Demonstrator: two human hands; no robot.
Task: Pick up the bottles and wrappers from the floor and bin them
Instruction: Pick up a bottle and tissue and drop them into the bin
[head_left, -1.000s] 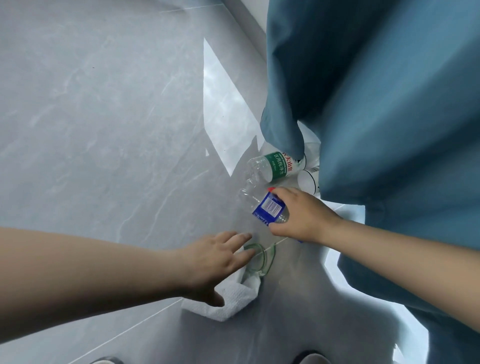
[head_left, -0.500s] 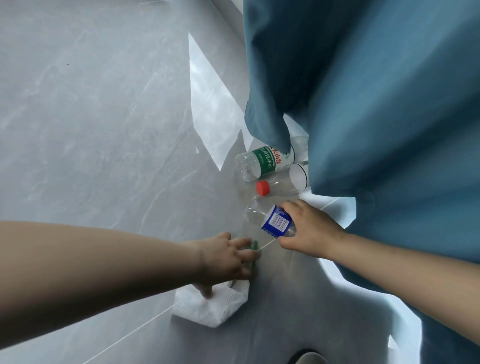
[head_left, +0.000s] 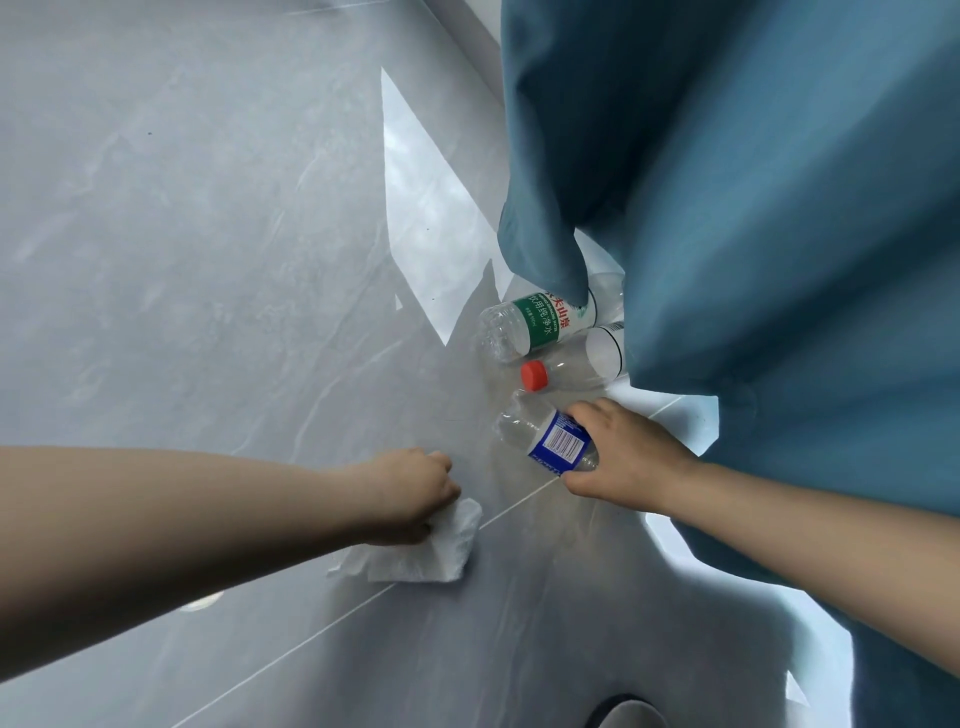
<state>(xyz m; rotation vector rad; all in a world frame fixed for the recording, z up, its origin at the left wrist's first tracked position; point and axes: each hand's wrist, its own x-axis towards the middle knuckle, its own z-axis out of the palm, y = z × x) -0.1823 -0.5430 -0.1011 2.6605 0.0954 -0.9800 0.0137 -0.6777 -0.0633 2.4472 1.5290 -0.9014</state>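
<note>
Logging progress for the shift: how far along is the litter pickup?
Nothing visibly binned; no bin is in view. In hand: the right hand grips the blue-labelled bottle, the left hand clutches the white paper. To do: the green-labelled bottle and red-capped bottle lie on the floor by the curtain.

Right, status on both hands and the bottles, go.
Left hand grips white tissue. Right hand grips blue-label bottle. Green-label bottle, red-cap bottle on floor, partly hidden by curtain.

Glossy grey stone-look floor (head_left: 218, 270), matt blue cloth curtain (head_left: 779, 182), clear plastic bottles (head_left: 524, 330) with printed labels, and a soft white paper tissue (head_left: 431, 556).
</note>
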